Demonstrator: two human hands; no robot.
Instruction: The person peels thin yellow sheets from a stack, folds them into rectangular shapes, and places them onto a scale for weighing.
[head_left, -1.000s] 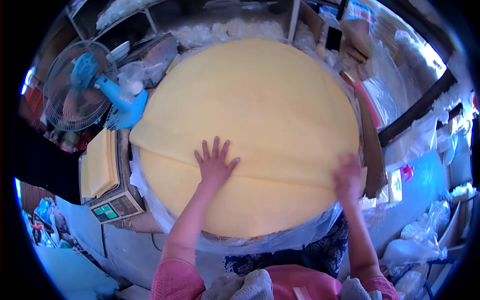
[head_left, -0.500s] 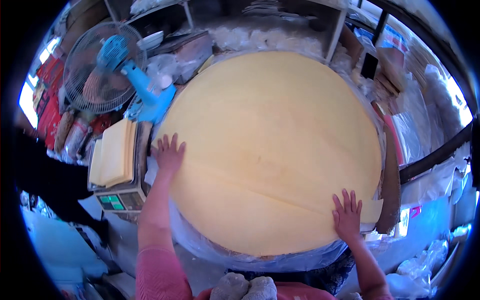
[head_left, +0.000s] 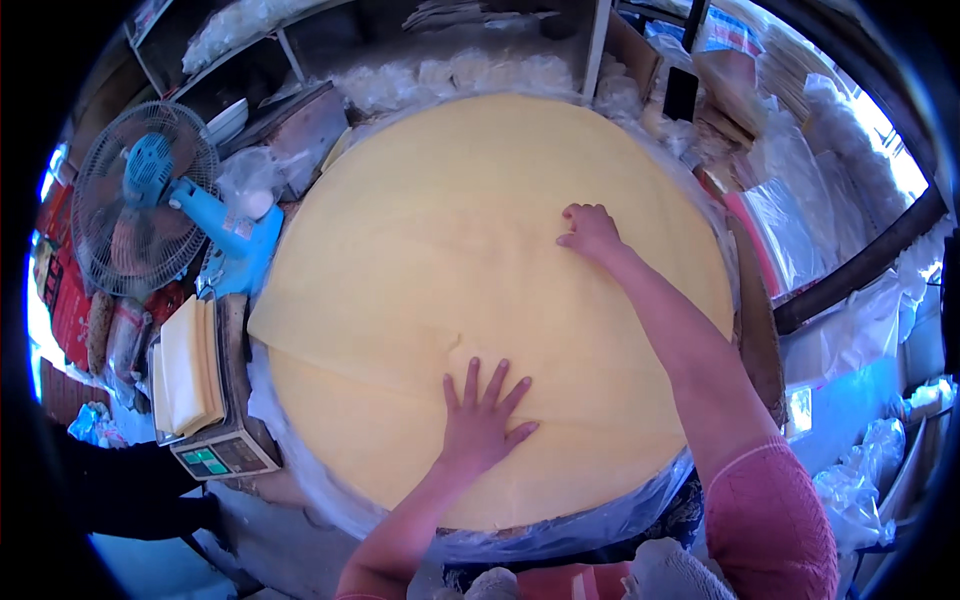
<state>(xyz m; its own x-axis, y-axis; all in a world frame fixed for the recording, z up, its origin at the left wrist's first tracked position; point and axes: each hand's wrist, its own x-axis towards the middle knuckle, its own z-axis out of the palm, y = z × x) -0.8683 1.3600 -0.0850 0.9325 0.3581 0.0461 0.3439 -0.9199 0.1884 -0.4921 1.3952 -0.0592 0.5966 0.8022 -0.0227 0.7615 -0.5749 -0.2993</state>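
Note:
A broad, round, thin pale-yellow sheet covers the round table in front of me. A seam-like edge runs across its lower part from the left tip, and a small notch or tear shows just above my left hand. My left hand lies on the near middle of the sheet, open, fingers spread. Farther off, right of the middle, my right hand rests on the sheet with its fingers curled in toward the thumb. Whatever those fingers may hold is hidden.
On the left a digital scale carries a stack of folded yellow sheets. Behind it stands a blue fan. Clear plastic film hangs around the table's rim. A dark phone and plastic bags are at the right.
My left hand has moved from the sheet's left edge to its near middle. The right hand has gone from the near right edge up and inward, its fingers now curled. The view has shifted.

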